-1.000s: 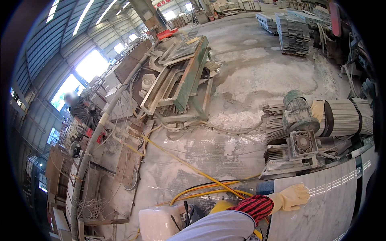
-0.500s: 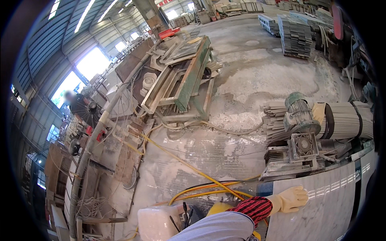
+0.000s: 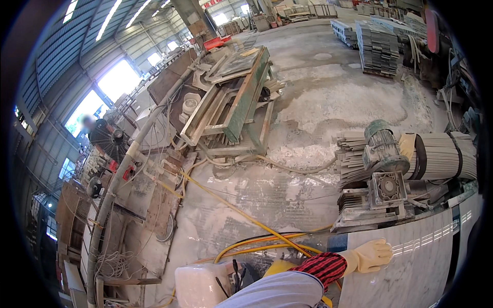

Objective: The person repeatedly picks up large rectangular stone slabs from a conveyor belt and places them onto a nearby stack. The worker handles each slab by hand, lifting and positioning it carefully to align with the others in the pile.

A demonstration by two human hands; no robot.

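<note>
My left hand [image 3: 368,255], in a cream rubber glove, rests palm down near the left edge of a white marble slab [image 3: 405,280] with grey veins. Its fingers are stretched out to the right, and nothing shows in its grasp. A red and black checked cuff [image 3: 328,267] covers the wrist, below a pale grey sleeve [image 3: 282,292]. The slab's surface is glossy and reflects the ceiling lights. A dark gap separates it from another pale slab [image 3: 468,226] at the right rim. My right hand is not in view.
A white plastic container [image 3: 200,282] stands left of my arm. Yellow hoses [image 3: 241,213] cross the wet floor. Beyond the slab are a dusty motor [image 3: 382,146] and stacked strips [image 3: 444,154]. A green metal rack [image 3: 246,102] stands farther off; a person [image 3: 95,131] is behind a fan [image 3: 110,146].
My left hand stays on the marble slab, with hardly any shift. The person by the fan at the far left has moved slightly.
</note>
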